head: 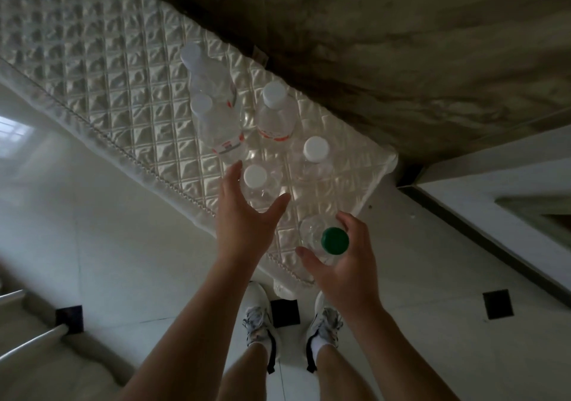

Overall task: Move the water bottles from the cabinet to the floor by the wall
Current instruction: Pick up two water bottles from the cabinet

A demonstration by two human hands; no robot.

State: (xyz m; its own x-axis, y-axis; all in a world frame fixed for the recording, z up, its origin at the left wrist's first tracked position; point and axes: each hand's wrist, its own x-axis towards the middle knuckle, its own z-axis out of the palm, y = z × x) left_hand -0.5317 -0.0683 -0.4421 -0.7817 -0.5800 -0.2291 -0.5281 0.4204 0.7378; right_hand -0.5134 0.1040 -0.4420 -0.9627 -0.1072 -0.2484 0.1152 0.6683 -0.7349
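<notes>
White quilted cloth (123,98) bears five clear, white-capped water bottles (274,113), upright and clustered near the brown wall (401,45). The person's right hand (346,264) curls its fingers around a green-capped bottle (335,240) at the cloth's near edge; whether it rests there cannot be told. The left hand (244,215), fingers spread and empty, reaches beside the nearest white-capped bottle (255,175). White sneakers (259,317) stand on the tiled floor (432,277).

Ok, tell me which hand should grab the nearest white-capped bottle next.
Left. The left hand is open, fingers spread beside the nearest white-capped bottle on the quilted cabinet cover. The right hand is busy gripping the green-capped bottle.
</notes>
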